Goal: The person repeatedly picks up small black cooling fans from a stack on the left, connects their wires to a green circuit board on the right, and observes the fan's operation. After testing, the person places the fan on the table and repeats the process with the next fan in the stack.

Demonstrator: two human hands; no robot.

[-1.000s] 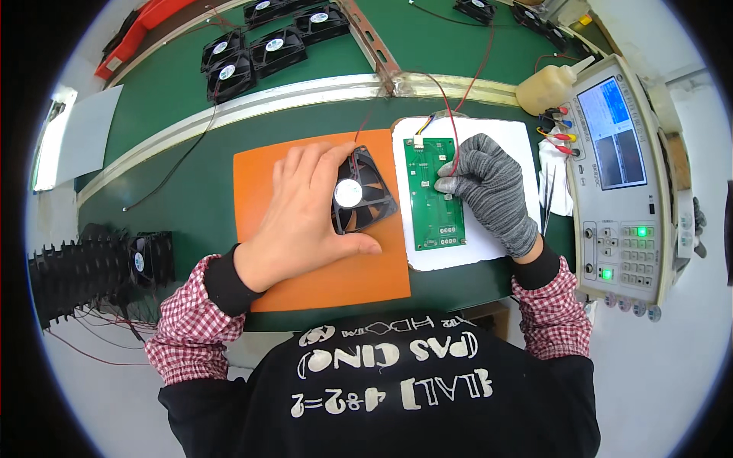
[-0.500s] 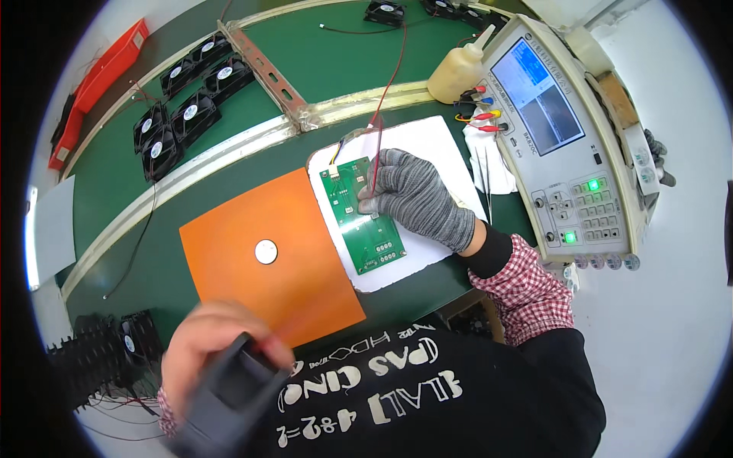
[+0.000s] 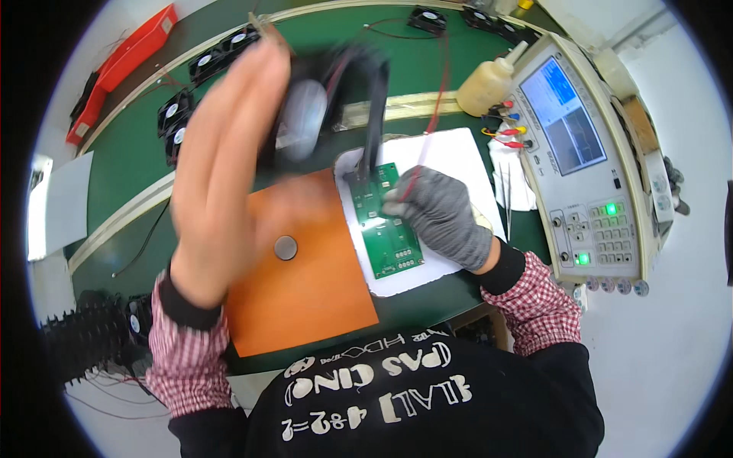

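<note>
My bare left hand [image 3: 217, 175], smeared by motion, grips a square black cooling fan [image 3: 363, 84] that is raised close to the view. The fan hides part of the bench behind it. My right hand [image 3: 443, 214] wears a grey knitted glove and lies over the right edge of a green circuit board [image 3: 397, 248]. Between its thumb and fingers a thin red wire [image 3: 432, 126] is pinched, running up and away from the board. The board rests on a white sheet [image 3: 477, 175]. An orange mat [image 3: 313, 313] with a round silver disc [image 3: 285, 247] lies to the left.
A beige test instrument [image 3: 595, 191] with a lit screen stands at the right, clip leads [image 3: 511, 131] at its side. Near it are a squeeze bottle [image 3: 486, 84] and tweezers [image 3: 509, 202] on white tissue. More black fans [image 3: 174, 111] sit at the far left by a red bin [image 3: 137, 49].
My left hand has swung up and forward from the lower left, carrying the fan over the orange mat. My right hand stays at the board with the wire. The whole view has shifted slightly.
</note>
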